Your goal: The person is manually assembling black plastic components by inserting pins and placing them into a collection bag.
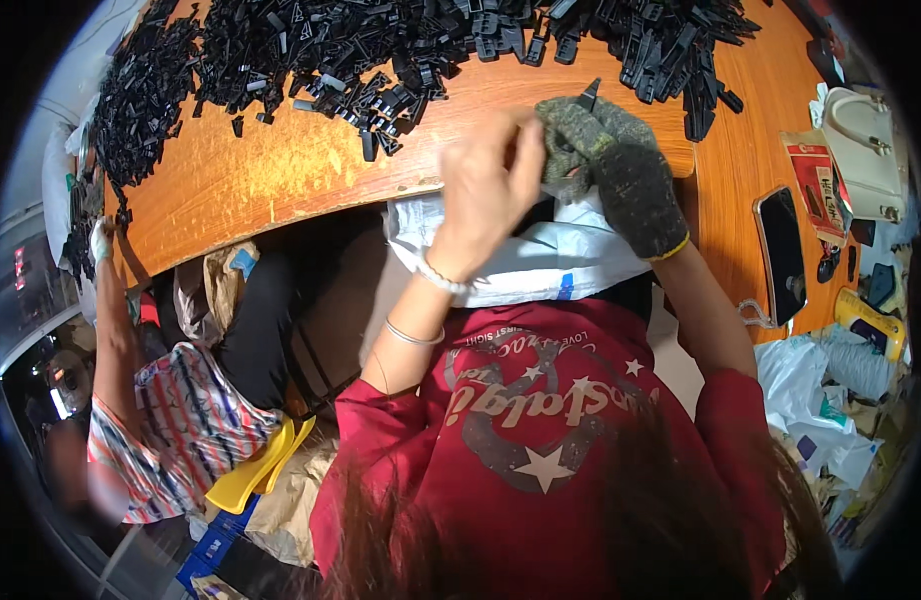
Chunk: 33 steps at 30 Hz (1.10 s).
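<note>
My left hand [489, 185] is bare, with a beaded bracelet and a bangle on its arm. It is blurred, its fingers curled in beside the right glove; whatever they pinch cannot be made out. A dark knitted glove covers my right hand [636, 185], whose fingers are closed on a small black plastic part [590, 95] with its pointed end sticking up. Both hands are over the front edge of the wooden table [311, 170]. Below them a white plastic bag [516, 262] lies across my lap. Heaped black plastic parts [381, 60] cover the table's far side.
At the right are a phone [781, 255], a red paper packet [819, 190] and a cream handbag [864, 145]. Clear plastic bags [821, 395] are piled below. A co-worker in a striped top [196, 415] sits at my left, one arm reaching to the table; a yellow plastic piece [261, 468] is nearby.
</note>
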Tool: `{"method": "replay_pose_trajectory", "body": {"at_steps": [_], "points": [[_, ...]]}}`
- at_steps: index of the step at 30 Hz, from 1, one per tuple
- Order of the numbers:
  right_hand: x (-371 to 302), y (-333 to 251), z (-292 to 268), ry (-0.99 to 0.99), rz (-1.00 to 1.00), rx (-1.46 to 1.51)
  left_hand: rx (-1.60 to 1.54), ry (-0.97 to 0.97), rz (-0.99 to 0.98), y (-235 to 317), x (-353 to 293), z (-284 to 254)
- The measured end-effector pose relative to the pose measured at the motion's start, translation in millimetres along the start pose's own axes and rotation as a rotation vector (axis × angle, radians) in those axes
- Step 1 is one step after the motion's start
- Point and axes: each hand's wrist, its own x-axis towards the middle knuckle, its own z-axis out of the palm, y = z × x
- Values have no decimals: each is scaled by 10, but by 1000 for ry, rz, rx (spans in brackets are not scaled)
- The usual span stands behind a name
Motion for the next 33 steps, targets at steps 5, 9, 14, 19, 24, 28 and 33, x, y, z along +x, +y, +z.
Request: {"method": "replay_pose_trajectory", "body": {"at_steps": [5, 9, 14, 19, 24, 28, 33], "points": [[10, 48, -13, -49, -213, -384, 656, 52, 78, -317, 435, -261], [-16, 32, -42, -64, -144, -343, 544, -69, 124, -391, 445, -224], [-96, 38, -168, -143, 336, 637, 311, -38, 32, -261, 76, -57], [-207, 77, -277, -146, 418, 60, 219, -84, -28, -222, -14, -101], [-171, 329, -294, 15, -254, -446, 168, -331, -118, -173, 254, -301], [-24, 238, -341, -78, -266, -424, 164, -401, -59, -208, 245, -219], [51, 401, -386, -101, -422, -390, -27, -433, -77, -205, 165, -120]]}}
